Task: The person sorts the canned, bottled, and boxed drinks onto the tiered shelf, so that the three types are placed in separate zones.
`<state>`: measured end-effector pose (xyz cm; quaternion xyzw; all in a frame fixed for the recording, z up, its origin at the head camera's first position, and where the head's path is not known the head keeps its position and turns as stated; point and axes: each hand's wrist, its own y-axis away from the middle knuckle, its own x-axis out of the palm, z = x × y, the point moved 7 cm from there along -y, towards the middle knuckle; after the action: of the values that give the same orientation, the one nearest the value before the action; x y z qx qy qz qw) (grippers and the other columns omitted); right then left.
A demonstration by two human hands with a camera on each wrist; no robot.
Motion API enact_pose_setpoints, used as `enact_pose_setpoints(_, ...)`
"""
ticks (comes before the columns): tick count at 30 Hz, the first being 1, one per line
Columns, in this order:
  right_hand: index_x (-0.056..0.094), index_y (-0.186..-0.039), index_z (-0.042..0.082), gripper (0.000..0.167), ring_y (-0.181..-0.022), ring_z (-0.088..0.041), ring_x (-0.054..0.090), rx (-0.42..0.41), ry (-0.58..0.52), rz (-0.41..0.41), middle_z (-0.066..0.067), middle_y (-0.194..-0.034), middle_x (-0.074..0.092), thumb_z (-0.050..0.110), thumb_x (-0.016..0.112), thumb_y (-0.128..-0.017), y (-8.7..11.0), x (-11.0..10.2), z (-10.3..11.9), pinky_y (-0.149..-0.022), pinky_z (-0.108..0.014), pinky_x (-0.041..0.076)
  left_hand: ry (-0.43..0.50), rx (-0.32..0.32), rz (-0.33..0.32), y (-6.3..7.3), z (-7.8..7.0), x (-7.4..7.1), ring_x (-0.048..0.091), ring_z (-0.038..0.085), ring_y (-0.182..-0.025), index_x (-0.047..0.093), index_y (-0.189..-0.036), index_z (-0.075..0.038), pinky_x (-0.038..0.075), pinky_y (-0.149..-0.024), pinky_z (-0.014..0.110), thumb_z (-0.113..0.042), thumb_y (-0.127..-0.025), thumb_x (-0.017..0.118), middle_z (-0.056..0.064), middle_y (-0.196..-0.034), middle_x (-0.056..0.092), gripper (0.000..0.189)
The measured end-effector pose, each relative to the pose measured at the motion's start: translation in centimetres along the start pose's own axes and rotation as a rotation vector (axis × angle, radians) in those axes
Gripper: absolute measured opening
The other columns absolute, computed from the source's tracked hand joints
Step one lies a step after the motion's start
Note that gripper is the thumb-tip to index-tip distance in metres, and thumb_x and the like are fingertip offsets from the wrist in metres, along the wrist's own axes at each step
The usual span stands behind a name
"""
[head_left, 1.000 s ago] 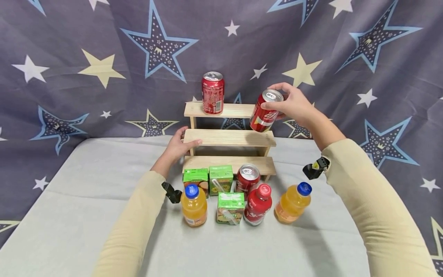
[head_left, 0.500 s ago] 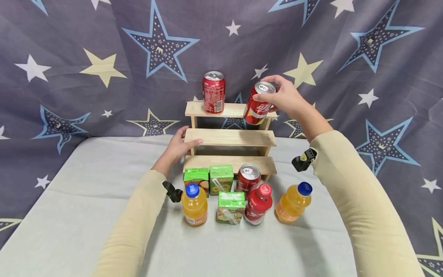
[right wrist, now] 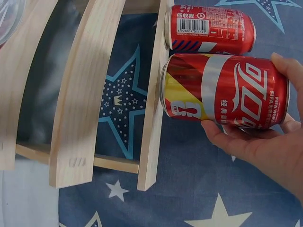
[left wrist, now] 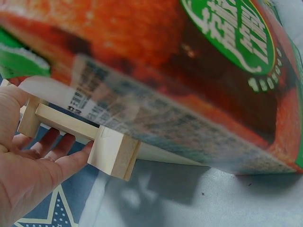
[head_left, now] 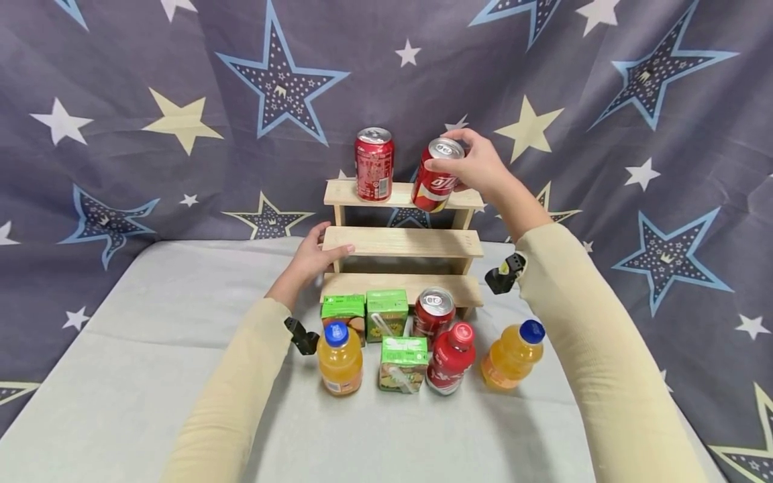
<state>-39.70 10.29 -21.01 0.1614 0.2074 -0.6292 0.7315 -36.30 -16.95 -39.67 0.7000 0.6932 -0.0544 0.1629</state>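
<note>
A three-tier wooden display rack stands on the cloth-covered table. My left hand grips its left end, the thumb on the middle tier; in the left wrist view, fingers reach round a side piece. My right hand holds a red soda can near its top, thumb in front and fingers partly hidden behind. Slightly tilted, that can has its base right at the right half of the top tier. Another red can stands upright on the left half, close beside it in the right wrist view.
Before the rack stand several green-topped drink cartons, another red can, a red bottle and two orange-drink bottles with blue caps, one left, one right. Behind hangs a star-patterned cloth.
My right hand has carried the can left and slightly up, from right of the rack to the top tier, nearer the other can. My left hand has kept its grip on the rack.
</note>
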Motion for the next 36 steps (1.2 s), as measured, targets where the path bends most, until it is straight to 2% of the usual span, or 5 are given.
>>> enact_pose_setpoints(11, 0.041, -0.132, 0.018, 0.064, -0.109, -0.021, 0.053, -0.002, -0.034, -0.021, -0.007, -0.127, 0.051, 0.029, 0.074, -0.079, -0.9, 1.4, -0.7, -0.086, -0.043, 0.054, 0.0, 0.001, -0.004, -0.2, 0.3, 0.1, 0.047, 0.036, -0.123, 0.013, -0.151, -0.017, 0.049, -0.095, 0.046, -0.027, -0.083, 0.071, 0.02, -0.145, 0.031, 0.09)
enact_pose_setpoints(22, 0.04, -0.135, 0.017, 0.066, -0.109, -0.018, 0.053, -0.018, -0.055, -0.078, -0.007, -0.13, 0.05, 0.027, 0.074, -0.08, -1.8, 1.7, -0.3, -0.08, -0.035, 0.054, 0.01, 0.014, -0.001, -0.1, 0.0, 0.2, 0.049, 0.036, -0.121, 0.014, -0.15, -0.016, 0.052, -0.092, 0.044, -0.029, -0.082, 0.073, 0.021, -0.144, 0.032, 0.091)
enact_pose_setpoints(27, 0.039, -0.139, 0.019, 0.069, -0.114, -0.017, 0.051, -0.016, -0.094, -0.125, -0.004, -0.14, 0.043, 0.027, 0.073, -0.08, -2.2, 2.1, -0.2, -0.088, -0.036, 0.052, 0.01, -0.005, -0.002, -0.4, 0.3, 0.1, 0.049, 0.036, -0.121, 0.012, -0.151, -0.018, 0.051, -0.092, 0.046, -0.027, -0.083, 0.071, 0.019, -0.146, 0.031, 0.09)
enact_pose_setpoints(34, 0.034, -0.141, 0.016, 0.071, -0.128, -0.016, 0.043, -0.029, -0.125, -0.151, 0.004, -0.154, 0.022, 0.027, 0.071, -0.082, -2.7, 2.5, -0.1, -0.106, -0.032, 0.042, 0.006, -0.003, 0.004, -0.2, 0.1, 0.1, 0.049, 0.037, -0.121, 0.01, -0.151, -0.017, 0.052, -0.09, 0.047, -0.027, -0.084, 0.071, 0.02, -0.147, 0.03, 0.091)
enact_pose_setpoints(36, 0.033, -0.141, 0.016, 0.071, -0.129, -0.016, 0.042, -0.028, -0.132, -0.153, 0.002, -0.153, 0.025, 0.028, 0.071, -0.082, -2.8, 2.7, -0.2, -0.108, -0.032, 0.039, 0.006, -0.003, 0.002, -0.2, 0.1, 0.1, 0.049, 0.037, -0.121, 0.01, -0.151, -0.017, 0.052, -0.09, 0.047, -0.027, -0.083, 0.071, 0.02, -0.147, 0.03, 0.091)
